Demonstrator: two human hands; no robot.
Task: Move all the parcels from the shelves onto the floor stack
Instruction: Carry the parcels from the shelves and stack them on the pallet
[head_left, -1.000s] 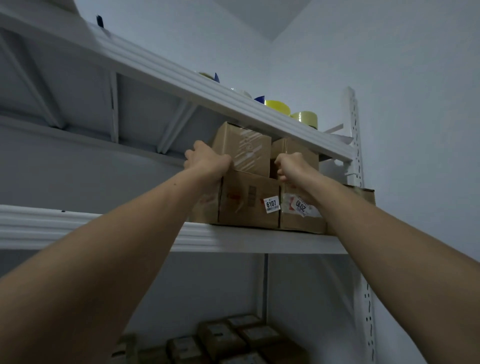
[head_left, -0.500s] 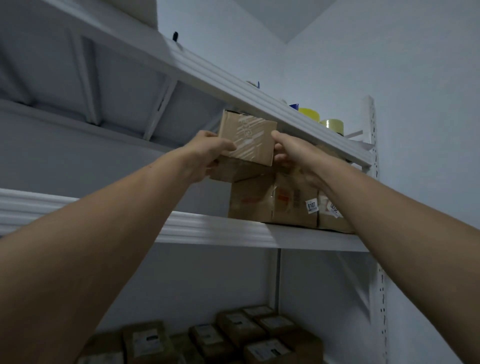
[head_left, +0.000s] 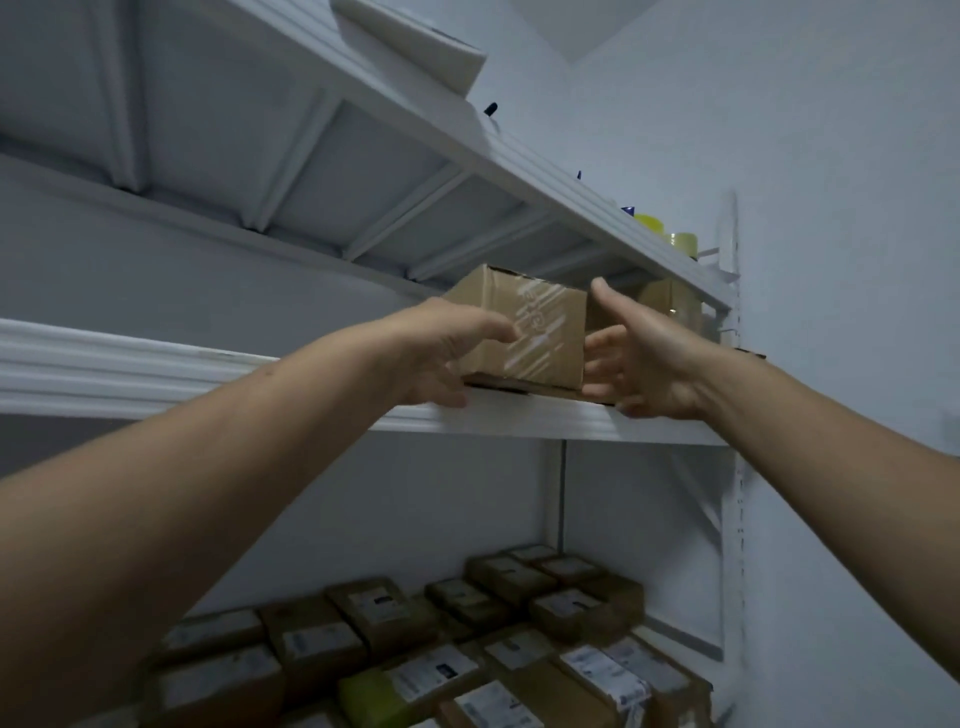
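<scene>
One parcel (head_left: 537, 340) (left hand (head_left: 441, 356), right hand (head_left: 644, 358))

Parcel (head_left: 540, 332) between left hand (head_left: 447, 353) and right hand (head_left: 649, 358)

My left hand (head_left: 441, 353): fingers tuck under the parcel (head_left: 524, 332), tips out of sight. My right hand (head_left: 644, 358): cannot judge contact with the parcel's side; it covers most of the boxes behind (head_left: 670, 306). Print under the parcel's tape smeared, unreadable. Labels on the floor parcels (head_left: 467, 649) blurred. Tape rolls (head_left: 649, 224) half hidden by the upper shelf (head_left: 519, 171) lip. Pale box (head_left: 410, 47) up top cut by the frame edge. Both my forearms run off the frame.
</scene>
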